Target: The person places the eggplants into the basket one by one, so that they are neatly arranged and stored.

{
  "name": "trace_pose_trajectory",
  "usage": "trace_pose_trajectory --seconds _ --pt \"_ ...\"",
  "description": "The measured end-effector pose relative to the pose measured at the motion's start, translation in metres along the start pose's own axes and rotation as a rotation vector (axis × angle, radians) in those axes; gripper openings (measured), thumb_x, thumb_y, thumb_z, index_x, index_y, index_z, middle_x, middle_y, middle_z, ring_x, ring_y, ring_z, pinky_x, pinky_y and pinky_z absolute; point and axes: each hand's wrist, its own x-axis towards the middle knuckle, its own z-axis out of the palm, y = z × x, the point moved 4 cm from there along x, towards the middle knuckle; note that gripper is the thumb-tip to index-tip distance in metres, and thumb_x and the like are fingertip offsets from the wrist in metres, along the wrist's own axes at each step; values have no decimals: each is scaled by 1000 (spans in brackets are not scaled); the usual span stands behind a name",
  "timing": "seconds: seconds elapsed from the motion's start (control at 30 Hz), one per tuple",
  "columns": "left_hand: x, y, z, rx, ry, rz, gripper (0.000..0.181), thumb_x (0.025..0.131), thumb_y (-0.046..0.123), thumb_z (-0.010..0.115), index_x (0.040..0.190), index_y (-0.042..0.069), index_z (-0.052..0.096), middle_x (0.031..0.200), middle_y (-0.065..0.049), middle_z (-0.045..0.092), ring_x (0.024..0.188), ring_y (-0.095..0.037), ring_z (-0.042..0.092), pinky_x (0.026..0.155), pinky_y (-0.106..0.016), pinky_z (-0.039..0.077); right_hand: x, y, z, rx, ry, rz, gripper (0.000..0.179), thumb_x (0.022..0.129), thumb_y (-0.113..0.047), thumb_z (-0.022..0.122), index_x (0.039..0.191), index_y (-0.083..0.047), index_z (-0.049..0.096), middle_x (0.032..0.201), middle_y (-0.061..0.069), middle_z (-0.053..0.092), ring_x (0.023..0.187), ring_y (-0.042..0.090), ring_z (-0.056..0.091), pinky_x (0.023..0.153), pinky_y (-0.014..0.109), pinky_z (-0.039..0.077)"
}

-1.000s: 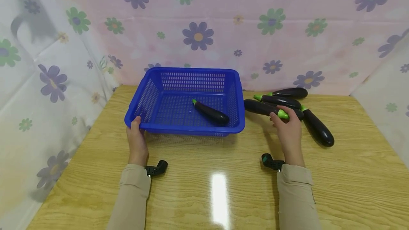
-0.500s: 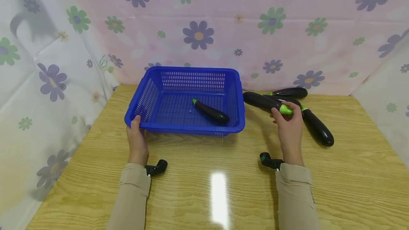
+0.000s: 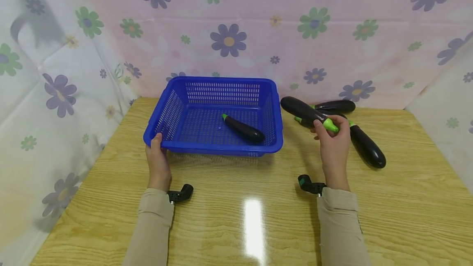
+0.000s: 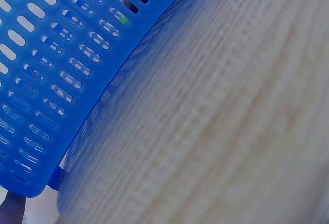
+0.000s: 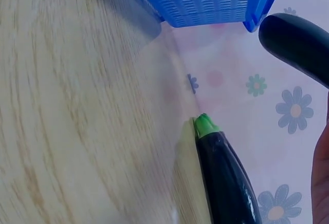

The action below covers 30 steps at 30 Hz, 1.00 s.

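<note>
My right hand (image 3: 334, 147) pinches an eggplant (image 3: 301, 109) by its green stem end. The fruit's rounded dark end points up and left, close to the basket's right rim; in the right wrist view that eggplant (image 5: 295, 44) hangs above the tabletop. On the left, my left hand (image 3: 158, 161) grips the front-left corner of a blue plastic basket (image 3: 221, 148), thumb over the rim. One eggplant (image 3: 244, 129) lies inside the basket, stem toward the back. In the left wrist view the slotted basket wall (image 4: 67, 70) fills the upper left.
Right of the basket, behind and beside my right hand, lie more eggplants: one at the back (image 3: 336, 106), one slanting to the right (image 3: 367, 146), others partly hidden. A flowered cloth (image 3: 255, 15) hangs behind the wooden table (image 3: 221, 200).
My right hand has raised the eggplant off the pile, its rounded end tilting upward. The left hand and basket have stayed in place.
</note>
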Motion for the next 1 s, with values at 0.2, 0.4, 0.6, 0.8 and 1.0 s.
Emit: trace_pose_trajectory --seconds 0.2,0.4,0.6,0.8,1.0 --pt "0 -1 2 -1 -4 -1 55 87 36 49 135 15 31 133 -3 37 122 -16 35 104 -30 24 -2 -6 1 67 32 -42 43 77 -19 69 112 -9 47 100 12 53 73 24 59 57 20 48" --pt "0 -2 3 -10 -7 1 54 87 35 48 135 14 31 133 -5 38 122 -17 36 104 -30 24 -4 -10 4 100 33 -83 44 79 -19 68 115 -5 47 96 13 55 69 21 59 56 20 48" --pt "0 -3 5 -22 -5 3 54 87 35 48 134 14 32 133 -5 38 122 -17 36 104 -29 25 -9 -19 11 99 -9 -95 40 80 -17 66 114 -5 49 90 13 57 69 22 57 57 22 46" --pt "0 -2 6 -28 -5 -11 53 88 34 48 134 13 32 133 -4 38 122 -17 36 103 -29 25 -18 -31 20 82 -41 -116 41 82 -14 63 116 1 47 91 13 56 71 25 56 57 22 46" --pt "0 3 -1 21 3 -34 54 89 35 46 136 15 28 134 -3 36 122 -15 35 104 -28 23 -23 -32 33 25 -77 -117 38 83 -16 62 115 -3 48 93 11 55 75 30 55 58 23 46"
